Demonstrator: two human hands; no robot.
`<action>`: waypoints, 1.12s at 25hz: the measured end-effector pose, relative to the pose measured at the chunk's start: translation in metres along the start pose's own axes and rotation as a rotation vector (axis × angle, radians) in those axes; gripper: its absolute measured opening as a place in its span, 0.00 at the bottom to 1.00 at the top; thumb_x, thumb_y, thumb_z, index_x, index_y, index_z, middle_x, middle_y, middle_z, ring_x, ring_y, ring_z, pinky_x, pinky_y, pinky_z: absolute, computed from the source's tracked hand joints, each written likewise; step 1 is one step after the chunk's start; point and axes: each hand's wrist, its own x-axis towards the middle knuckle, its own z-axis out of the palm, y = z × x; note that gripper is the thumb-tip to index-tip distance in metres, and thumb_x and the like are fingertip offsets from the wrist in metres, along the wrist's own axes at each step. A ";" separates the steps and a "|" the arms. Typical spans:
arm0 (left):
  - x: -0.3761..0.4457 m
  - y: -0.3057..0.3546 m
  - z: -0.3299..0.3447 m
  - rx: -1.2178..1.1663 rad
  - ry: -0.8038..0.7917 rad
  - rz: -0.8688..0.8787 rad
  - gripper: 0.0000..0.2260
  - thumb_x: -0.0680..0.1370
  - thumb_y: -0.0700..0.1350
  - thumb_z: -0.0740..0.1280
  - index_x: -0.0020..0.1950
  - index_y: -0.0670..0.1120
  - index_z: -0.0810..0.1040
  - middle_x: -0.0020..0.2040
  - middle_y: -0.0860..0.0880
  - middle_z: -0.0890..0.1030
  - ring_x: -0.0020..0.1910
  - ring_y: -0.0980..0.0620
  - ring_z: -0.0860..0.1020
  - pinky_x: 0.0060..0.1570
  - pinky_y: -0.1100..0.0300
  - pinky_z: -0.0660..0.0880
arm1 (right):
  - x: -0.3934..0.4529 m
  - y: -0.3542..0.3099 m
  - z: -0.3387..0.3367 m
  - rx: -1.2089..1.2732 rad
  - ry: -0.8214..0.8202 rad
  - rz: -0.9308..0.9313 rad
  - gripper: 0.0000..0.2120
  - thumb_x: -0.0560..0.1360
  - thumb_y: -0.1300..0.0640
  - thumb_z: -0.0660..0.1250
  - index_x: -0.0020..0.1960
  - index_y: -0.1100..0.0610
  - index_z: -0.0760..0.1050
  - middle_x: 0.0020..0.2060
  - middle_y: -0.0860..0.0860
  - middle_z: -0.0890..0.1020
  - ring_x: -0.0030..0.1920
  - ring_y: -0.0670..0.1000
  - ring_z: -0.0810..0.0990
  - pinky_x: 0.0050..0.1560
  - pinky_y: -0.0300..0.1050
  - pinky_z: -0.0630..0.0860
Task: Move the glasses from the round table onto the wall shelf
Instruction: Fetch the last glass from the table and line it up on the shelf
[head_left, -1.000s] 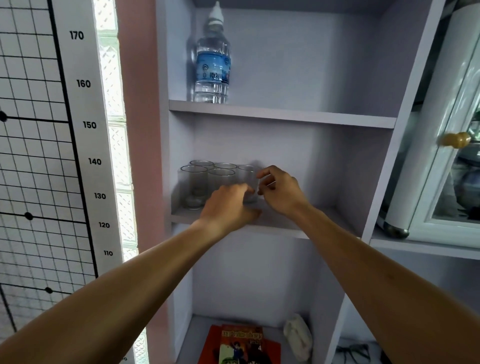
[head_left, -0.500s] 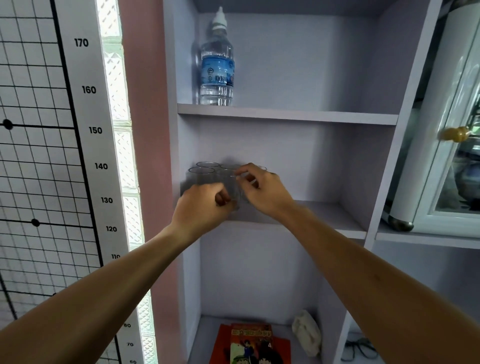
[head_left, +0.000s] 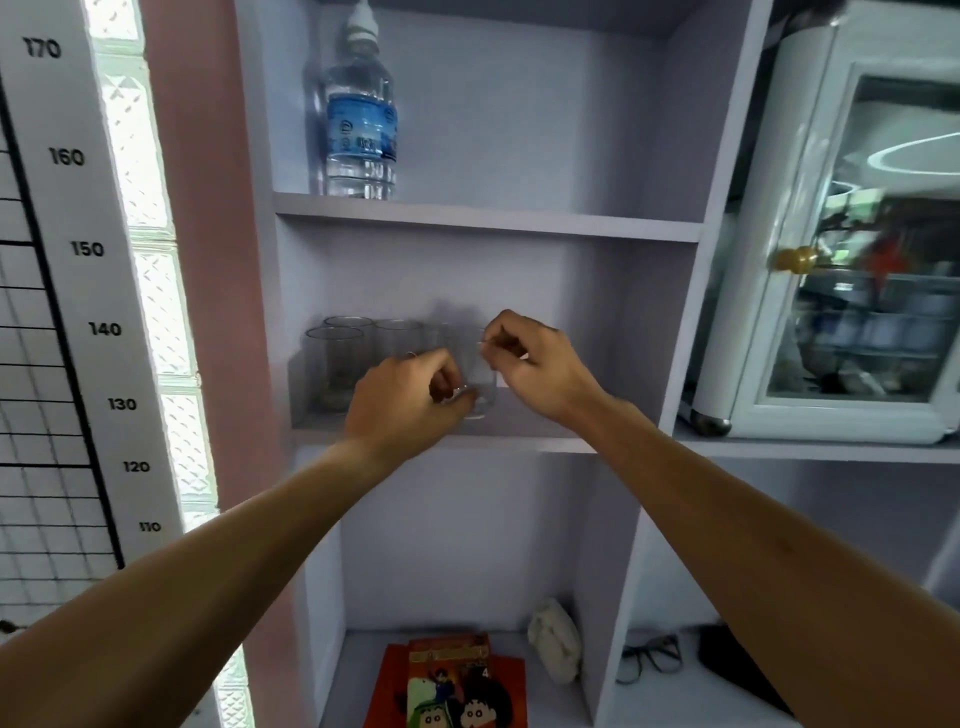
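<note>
Several clear glasses (head_left: 336, 364) stand in a cluster at the left end of the lilac wall shelf's middle board (head_left: 524, 442). One more clear glass (head_left: 480, 382) stands just right of the cluster, between my hands. My left hand (head_left: 408, 402) curls its fingers round that glass low on its left side. My right hand (head_left: 537, 366) pinches its rim from the right. The left hand hides part of the cluster. The round table is out of view.
A water bottle (head_left: 361, 119) stands on the board above. Comic books (head_left: 452, 680) and a white bundle (head_left: 553, 644) lie on the bottom board. To the right are spectacles (head_left: 649, 657) and a white glass-door cabinet (head_left: 857, 249). A height chart (head_left: 78, 249) hangs at left.
Both hands have shifted right along the middle board with the glass between them. The view has shifted, so the shelf sits further right in the frame.
</note>
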 end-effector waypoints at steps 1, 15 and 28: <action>0.002 0.008 0.007 -0.012 -0.021 0.015 0.09 0.72 0.58 0.72 0.39 0.56 0.75 0.35 0.58 0.81 0.34 0.59 0.79 0.31 0.65 0.74 | -0.005 0.005 -0.009 -0.014 0.002 0.014 0.04 0.78 0.55 0.66 0.44 0.51 0.75 0.40 0.50 0.81 0.40 0.51 0.79 0.44 0.46 0.77; 0.017 0.023 0.047 0.022 -0.126 0.039 0.16 0.75 0.51 0.70 0.61 0.49 0.80 0.50 0.52 0.86 0.47 0.49 0.83 0.40 0.66 0.71 | -0.004 0.025 -0.020 0.013 0.004 0.377 0.19 0.74 0.64 0.66 0.59 0.44 0.72 0.42 0.46 0.84 0.44 0.48 0.84 0.38 0.38 0.82; 0.019 0.017 0.051 0.040 -0.203 -0.018 0.21 0.72 0.51 0.70 0.64 0.49 0.76 0.56 0.49 0.85 0.53 0.45 0.82 0.44 0.59 0.75 | 0.004 0.035 -0.007 0.063 -0.023 0.400 0.24 0.73 0.65 0.62 0.64 0.44 0.76 0.53 0.47 0.83 0.53 0.51 0.83 0.53 0.48 0.82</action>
